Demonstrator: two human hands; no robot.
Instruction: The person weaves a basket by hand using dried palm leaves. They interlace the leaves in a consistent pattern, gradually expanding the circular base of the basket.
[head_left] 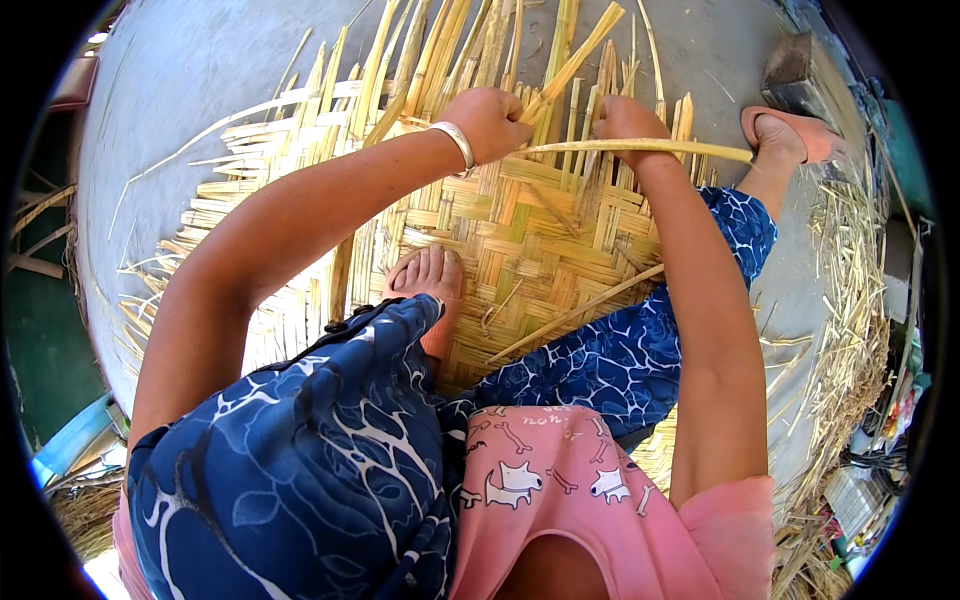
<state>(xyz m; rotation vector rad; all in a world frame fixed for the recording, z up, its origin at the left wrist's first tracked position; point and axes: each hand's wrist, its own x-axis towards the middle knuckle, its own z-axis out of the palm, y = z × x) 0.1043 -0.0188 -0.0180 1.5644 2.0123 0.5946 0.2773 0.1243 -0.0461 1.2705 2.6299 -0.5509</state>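
Two hands (490,122) (628,122) on one bamboo strip (640,148), one woven mat (520,240).

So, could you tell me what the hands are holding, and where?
The right hand grips a loose bamboo strip near its left end. The left hand presses the mat's upright strips; its grip is unclear.

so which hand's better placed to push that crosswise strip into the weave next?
Probably right. The right hand already grips the crosswise bamboo strip on the woven mat; the left hand lifts the upright strips beside it.
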